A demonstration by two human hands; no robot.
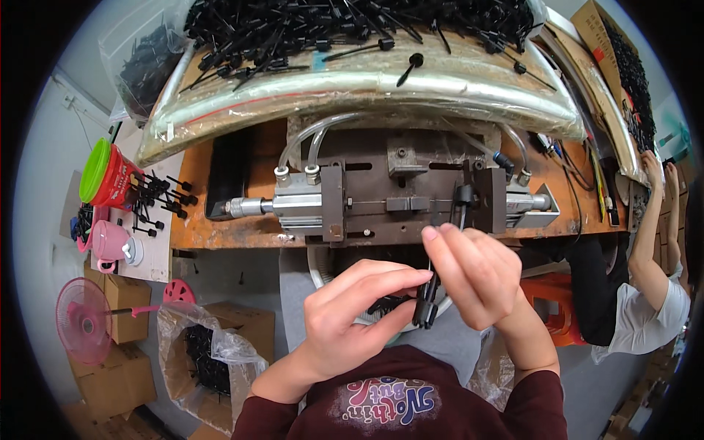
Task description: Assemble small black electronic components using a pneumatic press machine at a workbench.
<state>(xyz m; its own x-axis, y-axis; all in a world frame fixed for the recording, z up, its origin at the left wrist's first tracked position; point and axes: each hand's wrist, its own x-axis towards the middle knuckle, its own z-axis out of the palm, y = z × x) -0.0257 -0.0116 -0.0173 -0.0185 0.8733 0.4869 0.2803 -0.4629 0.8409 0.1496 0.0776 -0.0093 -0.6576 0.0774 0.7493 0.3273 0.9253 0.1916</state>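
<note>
My left hand (359, 304) is closed around a few thin black plastic parts (424, 314), their chunky heads pointing down toward my lap. With fingertips pinched together, my right hand (473, 275) is at the upper ends of the same parts, just in front of the bench edge. Its fingers hide part of the stems. Beyond the hands a dark metal clamping fixture (400, 227) lies across the bench, with a silver air cylinder (299, 208) at its left and another cylinder (522, 201) at its right. One black part (463, 195) sits by the fixture's right block.
A plastic-covered tray (367, 86) heaped with similar black parts stands behind the fixture. On the left are a red and green bucket (110, 176), a pink mug (110, 242) and a pink fan (84, 319). A lined carton (220, 359) is below. Another person (653, 286) works at the right.
</note>
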